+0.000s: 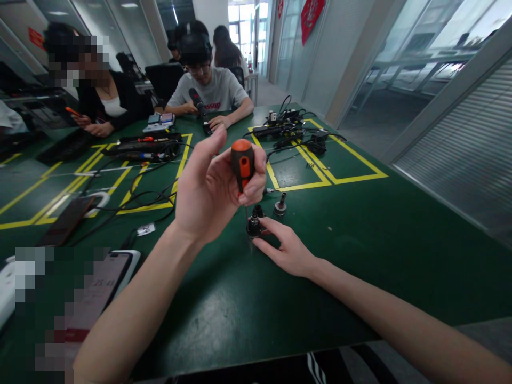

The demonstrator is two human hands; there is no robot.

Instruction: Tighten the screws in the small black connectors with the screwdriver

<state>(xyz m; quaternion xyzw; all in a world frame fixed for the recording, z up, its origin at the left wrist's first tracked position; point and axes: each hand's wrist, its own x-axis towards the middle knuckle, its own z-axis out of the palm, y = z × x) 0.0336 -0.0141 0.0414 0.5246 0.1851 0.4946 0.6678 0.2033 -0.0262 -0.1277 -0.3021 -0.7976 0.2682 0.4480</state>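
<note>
Left hand (208, 184) wraps screwdriver (242, 166), shaft pointing down at black part (253, 228); tip contact unclear. Right hand (294, 252) pinches black part from its right. Black part sits on surface (400, 245), below left hand. 1 metal piece (280, 207) stands just beyond right hand.

screwdriver (242, 172): tip indistinct | black part (253, 227): partly behind right fingers (277, 228) | phone (102, 288): partly pixelated

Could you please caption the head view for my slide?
Left hand grips a screwdriver; right hand holds a black part at a green table.
</note>
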